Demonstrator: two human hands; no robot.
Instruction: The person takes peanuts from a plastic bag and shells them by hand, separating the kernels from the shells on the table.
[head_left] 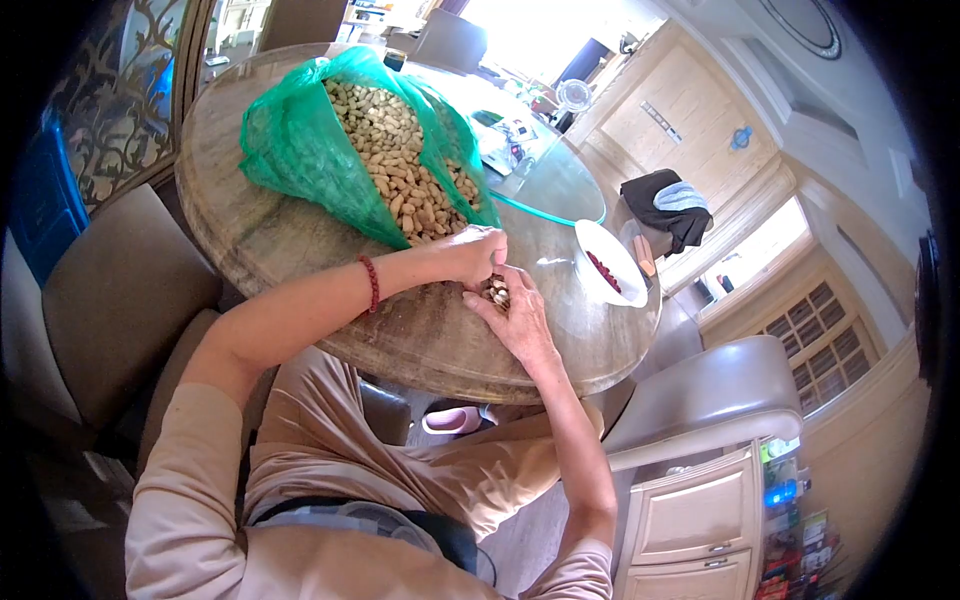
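Observation:
My left hand (474,254), with a red bead bracelet on its wrist, is closed over the table just in front of the peanut bag. Its fingertips point down beside my right hand's fingers, and whatever they pinch is hidden. My right hand (522,322) rests at the tabletop, thumb and fingers spread around a small heap of peanut shells (497,292). Beyond both hands, a green plastic bag (290,130) lies open, full of unshelled peanuts (385,150). To the right, a white bowl (622,262) holds some dark red peanut kernels (603,271).
The round stone-patterned table (240,225) reaches my lap. Papers and small items (508,145) lie at its far side, near a small fan (573,95). Chairs stand left (125,290) and right (710,395). Dark clothing (668,212) hangs beyond the bowl.

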